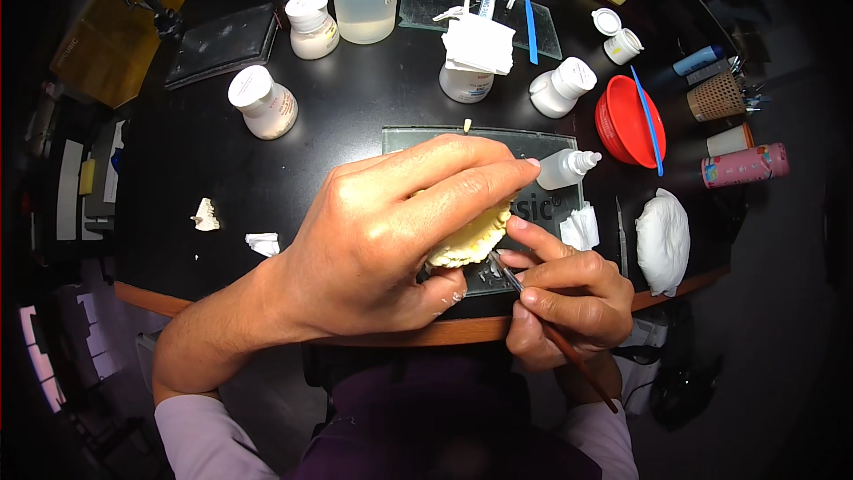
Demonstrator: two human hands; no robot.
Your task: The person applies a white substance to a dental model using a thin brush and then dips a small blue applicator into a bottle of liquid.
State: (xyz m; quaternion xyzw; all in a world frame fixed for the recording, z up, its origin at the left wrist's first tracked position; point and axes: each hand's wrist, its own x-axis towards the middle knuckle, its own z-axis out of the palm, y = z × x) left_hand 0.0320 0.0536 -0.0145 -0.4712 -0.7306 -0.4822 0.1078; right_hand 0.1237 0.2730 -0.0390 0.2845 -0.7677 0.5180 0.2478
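My left hand [382,213] is wrapped over a pale yellow dental plaster model [471,238], holding it above the front part of a glass slab [400,138]. Most of the model is hidden under the fingers. My right hand [577,302] pinches a slim tool [569,351] with a reddish-brown tapered handle and a metal front part, like a fine brush or carver. Its tip meets or nearly meets the model's lower right edge; contact cannot be made out. White crumbs lie on the glass below, and white residue marks my left thumb.
A small dropper bottle [562,169] lies on the slab beside a crumpled tissue [580,228]. To the right are a red bowl [613,138], metal tweezers [621,240] and a white wrapped bundle [665,243]. Jars [267,107] and a large liquid bottle [364,0] stand farther back.
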